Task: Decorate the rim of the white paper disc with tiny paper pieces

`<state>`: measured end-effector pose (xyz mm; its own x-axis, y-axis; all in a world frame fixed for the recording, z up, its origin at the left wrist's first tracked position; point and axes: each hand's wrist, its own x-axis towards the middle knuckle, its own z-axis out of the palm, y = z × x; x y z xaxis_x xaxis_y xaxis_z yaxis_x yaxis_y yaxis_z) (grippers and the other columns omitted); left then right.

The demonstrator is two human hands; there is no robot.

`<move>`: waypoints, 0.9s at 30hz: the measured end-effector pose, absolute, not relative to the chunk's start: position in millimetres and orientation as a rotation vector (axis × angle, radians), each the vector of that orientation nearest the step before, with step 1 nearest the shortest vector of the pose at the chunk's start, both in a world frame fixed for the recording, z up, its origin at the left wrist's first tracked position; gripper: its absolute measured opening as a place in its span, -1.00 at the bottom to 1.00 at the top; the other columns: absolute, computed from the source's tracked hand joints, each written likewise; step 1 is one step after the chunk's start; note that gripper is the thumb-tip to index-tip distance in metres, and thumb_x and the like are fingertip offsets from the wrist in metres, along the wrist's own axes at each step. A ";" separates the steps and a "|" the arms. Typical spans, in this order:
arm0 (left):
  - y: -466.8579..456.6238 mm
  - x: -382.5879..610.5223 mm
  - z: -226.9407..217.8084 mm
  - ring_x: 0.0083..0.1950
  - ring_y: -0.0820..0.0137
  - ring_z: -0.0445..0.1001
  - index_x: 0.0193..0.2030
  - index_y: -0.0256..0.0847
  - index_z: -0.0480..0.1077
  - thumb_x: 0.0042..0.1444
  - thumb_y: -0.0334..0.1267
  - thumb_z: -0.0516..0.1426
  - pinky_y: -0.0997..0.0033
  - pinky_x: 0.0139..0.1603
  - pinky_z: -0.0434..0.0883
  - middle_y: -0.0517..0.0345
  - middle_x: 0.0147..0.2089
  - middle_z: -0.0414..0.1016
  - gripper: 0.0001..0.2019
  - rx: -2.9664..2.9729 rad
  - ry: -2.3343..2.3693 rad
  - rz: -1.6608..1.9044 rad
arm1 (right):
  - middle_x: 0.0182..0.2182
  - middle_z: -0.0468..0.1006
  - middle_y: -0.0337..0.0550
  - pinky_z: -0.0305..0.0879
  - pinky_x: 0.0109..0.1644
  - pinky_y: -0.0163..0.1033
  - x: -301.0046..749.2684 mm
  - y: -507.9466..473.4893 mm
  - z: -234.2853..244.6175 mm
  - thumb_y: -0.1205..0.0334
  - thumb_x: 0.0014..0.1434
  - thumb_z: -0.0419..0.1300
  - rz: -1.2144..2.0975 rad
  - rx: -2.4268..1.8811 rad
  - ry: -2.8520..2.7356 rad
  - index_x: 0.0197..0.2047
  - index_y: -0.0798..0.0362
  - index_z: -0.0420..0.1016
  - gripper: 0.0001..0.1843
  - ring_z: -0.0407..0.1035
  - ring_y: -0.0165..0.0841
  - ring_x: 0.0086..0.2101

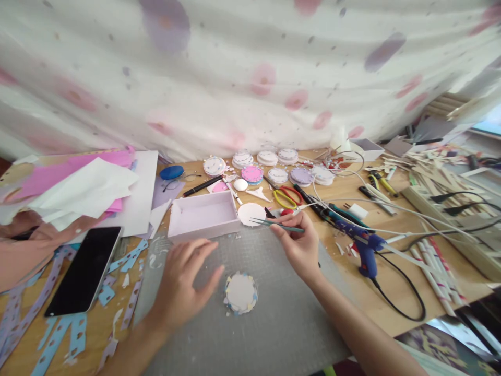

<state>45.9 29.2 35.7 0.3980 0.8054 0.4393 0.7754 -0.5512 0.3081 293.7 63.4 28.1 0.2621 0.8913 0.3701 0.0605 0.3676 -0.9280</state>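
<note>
My right hand [298, 242] pinches green tweezers [277, 224], whose tips point left over a white paper circle [251, 213]. My left hand [183, 279] rests on the grey cutting mat [270, 318] with fingers spread, holding nothing, just left of a white disc [240, 293] edged with small coloured bits. A shallow pale lilac box [203, 215] stands just beyond the left hand.
A black phone [84, 270] lies at the left among blue and lilac punched paper strips. A blue glue gun [362, 245] with its black cord lies right of the mat. Scissors [287, 196], decorated round discs [252, 174] and paper sheets [84, 190] crowd the back. Another person's hand [23, 245] shows at far left.
</note>
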 end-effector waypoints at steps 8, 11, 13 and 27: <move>-17.3 70.4 14.2 0.13 0.09 0.36 0.25 -0.10 0.06 0.01 -0.14 0.26 0.00 0.12 0.31 -0.06 0.13 0.39 -0.30 2.275 1.377 0.567 | -0.36 0.57 -0.14 0.41 -0.29 -0.19 288.7 58.0 10.4 0.19 0.08 0.33 0.778 -1.055 -1.076 -0.41 0.00 0.24 -0.71 0.53 -0.25 -0.25; -11.9 69.3 12.2 0.12 0.12 0.38 0.21 -0.04 0.07 0.03 -0.26 0.25 0.02 0.10 0.33 -0.02 0.11 0.40 -0.37 2.188 1.396 0.611 | -0.36 0.58 -0.14 0.41 -0.31 -0.21 289.9 56.8 11.3 0.17 0.06 0.35 0.780 -1.067 -1.040 -0.41 0.00 0.23 -0.69 0.53 -0.25 -0.27; -5.9 66.4 13.4 0.14 0.11 0.37 0.21 -0.01 0.07 0.03 -0.26 0.26 0.01 0.12 0.32 -0.03 0.13 0.39 -0.36 2.157 1.391 0.628 | -0.36 0.57 -0.14 0.42 -0.29 -0.20 291.2 56.5 12.2 0.17 0.05 0.35 0.777 -1.077 -1.023 -0.41 0.01 0.23 -0.68 0.53 -0.24 -0.25; 28.5 56.4 7.3 0.13 0.07 0.36 0.19 -0.01 0.12 -0.08 -0.13 0.33 -0.02 0.13 0.27 -0.01 0.09 0.42 -0.29 2.102 1.368 0.622 | -0.36 0.58 -0.16 0.44 -0.34 -0.25 293.8 57.5 10.9 0.16 0.05 0.35 0.850 -1.092 -1.007 -0.40 -0.01 0.24 -0.69 0.54 -0.24 -0.24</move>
